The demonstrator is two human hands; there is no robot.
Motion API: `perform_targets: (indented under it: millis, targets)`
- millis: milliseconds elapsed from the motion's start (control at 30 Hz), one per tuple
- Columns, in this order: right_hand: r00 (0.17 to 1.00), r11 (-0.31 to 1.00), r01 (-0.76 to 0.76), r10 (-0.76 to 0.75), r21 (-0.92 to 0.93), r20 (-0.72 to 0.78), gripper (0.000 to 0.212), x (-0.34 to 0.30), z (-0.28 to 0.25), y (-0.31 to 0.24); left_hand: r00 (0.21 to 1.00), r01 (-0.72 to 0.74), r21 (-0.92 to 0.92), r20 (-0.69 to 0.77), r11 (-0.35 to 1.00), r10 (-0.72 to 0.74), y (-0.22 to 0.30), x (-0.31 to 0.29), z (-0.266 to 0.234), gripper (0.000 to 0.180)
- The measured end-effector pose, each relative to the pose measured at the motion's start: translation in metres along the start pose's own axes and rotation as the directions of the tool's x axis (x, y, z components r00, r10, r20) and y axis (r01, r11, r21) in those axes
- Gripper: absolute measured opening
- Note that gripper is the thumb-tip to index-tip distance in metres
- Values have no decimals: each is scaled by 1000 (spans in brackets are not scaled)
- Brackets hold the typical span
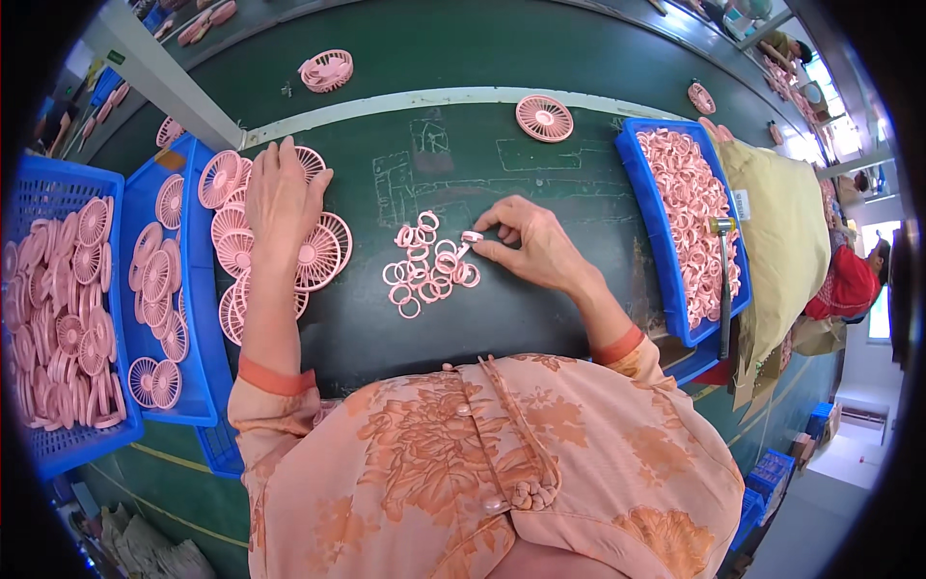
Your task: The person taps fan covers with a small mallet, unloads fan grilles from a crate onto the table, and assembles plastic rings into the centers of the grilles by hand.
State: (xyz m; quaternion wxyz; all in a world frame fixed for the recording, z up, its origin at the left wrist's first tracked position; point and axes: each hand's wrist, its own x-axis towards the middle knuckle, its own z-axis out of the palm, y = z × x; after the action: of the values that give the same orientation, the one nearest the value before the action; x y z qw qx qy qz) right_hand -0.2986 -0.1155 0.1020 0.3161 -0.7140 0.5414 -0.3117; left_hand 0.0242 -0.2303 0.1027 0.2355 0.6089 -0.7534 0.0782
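Observation:
My left hand (pixel 285 198) lies with its fingers stretched out over a loose pile of round pink fan grilles (pixel 319 259) on the left of the dark green worktop. The palm hides part of the pile, and whether it presses on one grille is not visible. Between finger and thumb, my right hand (pixel 540 243) pinches a small pink ring (pixel 471 236). This ring is held at the right edge of a scattered heap of similar small pink rings (pixel 417 277) in front of me.
To the right, a blue bin (pixel 655 232) is full of pink rings, with a hammer (pixel 724 280) across its edge and a pale yellow sack (pixel 786 207) beyond. Blue crates (pixel 200 318) of grilles stand left. Another grille (pixel 544 118) lies by the conveyor belt (pixel 434 48).

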Motion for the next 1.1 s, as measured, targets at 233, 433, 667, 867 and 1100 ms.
perform_targets:
  millis: [233,433,667,867,1100]
  targets:
    - [989,959,-148,138,242,58,12,-9,5,9,990,24,7,136,1000,-24,-5,9,-2,65]
    - [988,601,-134,141,788,60,10,-3,10,-11,986,114,-313,149,943,-70,30,3,-37,26]
    - [990,398,-122,116,909,82,24,3,24,-41,851,499,-863,506,-81,-142,72,-53,-34,20]
    - [983,404,-180,112,897,147,29,4,32,-41,777,549,-775,612,-314,-151,86,-76,-40,24]
    - [990,636,55,64,770,-124,25,7,47,-62,762,550,-710,642,-440,-85,89,-82,-39,25]
